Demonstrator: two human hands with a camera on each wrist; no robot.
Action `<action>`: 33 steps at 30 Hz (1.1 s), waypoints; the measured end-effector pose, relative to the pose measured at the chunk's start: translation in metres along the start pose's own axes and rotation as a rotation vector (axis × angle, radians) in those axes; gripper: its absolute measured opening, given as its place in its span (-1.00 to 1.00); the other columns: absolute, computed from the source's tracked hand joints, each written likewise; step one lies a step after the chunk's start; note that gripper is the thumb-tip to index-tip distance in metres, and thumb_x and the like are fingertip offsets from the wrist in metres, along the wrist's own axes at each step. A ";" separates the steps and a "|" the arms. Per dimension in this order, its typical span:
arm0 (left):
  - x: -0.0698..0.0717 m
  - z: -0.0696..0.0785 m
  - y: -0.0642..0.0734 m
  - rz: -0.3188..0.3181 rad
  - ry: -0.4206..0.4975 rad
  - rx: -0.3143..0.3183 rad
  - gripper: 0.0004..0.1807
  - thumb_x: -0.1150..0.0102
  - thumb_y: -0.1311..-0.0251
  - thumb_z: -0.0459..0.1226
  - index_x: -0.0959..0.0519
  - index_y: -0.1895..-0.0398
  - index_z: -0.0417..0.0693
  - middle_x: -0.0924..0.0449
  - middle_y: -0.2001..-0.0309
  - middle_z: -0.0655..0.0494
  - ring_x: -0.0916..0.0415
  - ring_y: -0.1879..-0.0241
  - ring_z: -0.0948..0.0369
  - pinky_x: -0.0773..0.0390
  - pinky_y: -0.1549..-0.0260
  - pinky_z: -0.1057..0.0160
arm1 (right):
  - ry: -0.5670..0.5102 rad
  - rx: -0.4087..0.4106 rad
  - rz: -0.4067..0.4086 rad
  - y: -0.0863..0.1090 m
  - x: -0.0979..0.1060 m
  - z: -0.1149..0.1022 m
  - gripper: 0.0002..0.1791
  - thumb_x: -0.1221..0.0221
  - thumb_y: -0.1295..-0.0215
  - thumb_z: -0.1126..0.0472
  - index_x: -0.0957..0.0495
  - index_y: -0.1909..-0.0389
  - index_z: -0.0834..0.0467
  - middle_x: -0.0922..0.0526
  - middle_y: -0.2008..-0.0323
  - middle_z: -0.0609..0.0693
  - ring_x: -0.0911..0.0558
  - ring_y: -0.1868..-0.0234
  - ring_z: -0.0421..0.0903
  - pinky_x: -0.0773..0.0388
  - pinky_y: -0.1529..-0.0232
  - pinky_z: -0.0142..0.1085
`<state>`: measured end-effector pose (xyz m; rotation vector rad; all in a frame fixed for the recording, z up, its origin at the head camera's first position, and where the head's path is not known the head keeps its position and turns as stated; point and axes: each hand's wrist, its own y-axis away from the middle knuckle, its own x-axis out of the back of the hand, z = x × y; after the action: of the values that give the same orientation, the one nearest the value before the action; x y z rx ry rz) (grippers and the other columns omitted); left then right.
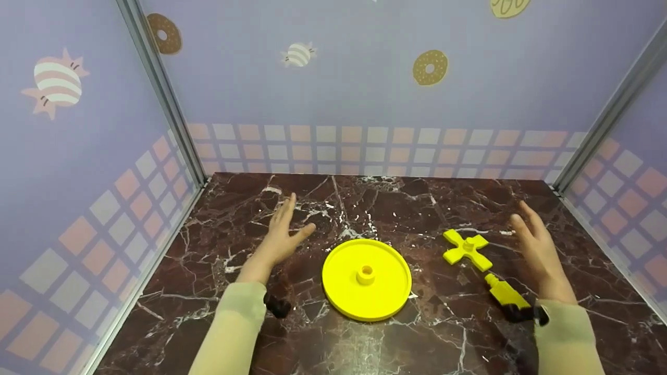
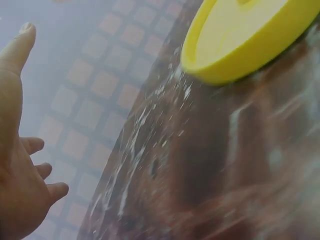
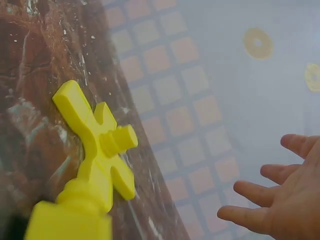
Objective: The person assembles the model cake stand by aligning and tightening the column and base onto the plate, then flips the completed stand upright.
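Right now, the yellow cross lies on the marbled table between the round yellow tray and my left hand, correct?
Not quite: the yellow cross lies on the marbled table between the round yellow tray and your right hand, not your left hand, as the head view shows.

A round yellow disc (image 1: 367,294) with a raised rim and a short hollow post at its centre is lying flat on the marbled surface (image 1: 417,344), nearer the left hand (image 1: 279,240). A yellow four-armed cross (image 1: 467,250) is lying flat near the right hand (image 1: 541,252), its peg pointing up, and a yellow block (image 1: 506,295) is lying just beside it, its narrow neck pointing toward the cross.
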<state>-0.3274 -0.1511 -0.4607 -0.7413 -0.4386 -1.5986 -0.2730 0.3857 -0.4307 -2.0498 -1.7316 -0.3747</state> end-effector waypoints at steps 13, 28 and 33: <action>-0.045 0.005 0.041 -0.172 -0.041 -0.030 0.14 -0.20 -0.27 0.30 0.29 -0.70 0.35 0.34 -0.71 -0.04 0.40 -0.66 -0.25 0.10 -0.46 -0.54 | -0.034 -0.065 -0.054 0.041 0.012 0.041 -0.25 0.22 -0.66 -0.16 0.10 -0.68 0.10 -0.01 -0.60 0.40 -0.22 -0.58 0.07 -0.42 -0.37 -0.50; -0.067 0.003 0.054 -0.333 -0.205 -0.059 0.31 -0.35 -0.04 0.38 0.13 -0.71 0.14 0.28 -0.69 -0.18 0.42 -0.67 -0.23 0.40 -0.58 -0.36 | 0.236 -0.160 -0.174 0.063 0.010 0.070 -0.18 0.13 -0.64 -0.19 -0.06 -0.59 0.34 -0.21 -0.51 0.47 -0.36 -0.45 0.36 -0.38 -0.40 0.23; -0.069 -0.001 0.056 -0.339 -0.222 -0.057 0.33 -0.38 0.00 0.39 0.09 -0.70 0.09 0.27 -0.69 -0.22 0.45 -0.67 -0.22 0.43 -0.59 -0.33 | 0.266 -0.173 -0.233 0.066 0.010 0.076 -0.12 -0.03 -0.58 -0.16 -0.03 -0.58 0.39 -0.24 -0.46 0.55 -0.35 -0.41 0.49 -0.45 -0.32 0.28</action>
<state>-0.2709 -0.1108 -0.5154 -0.9296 -0.7118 -1.8568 -0.2115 0.4230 -0.5015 -1.8118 -1.8257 -0.8567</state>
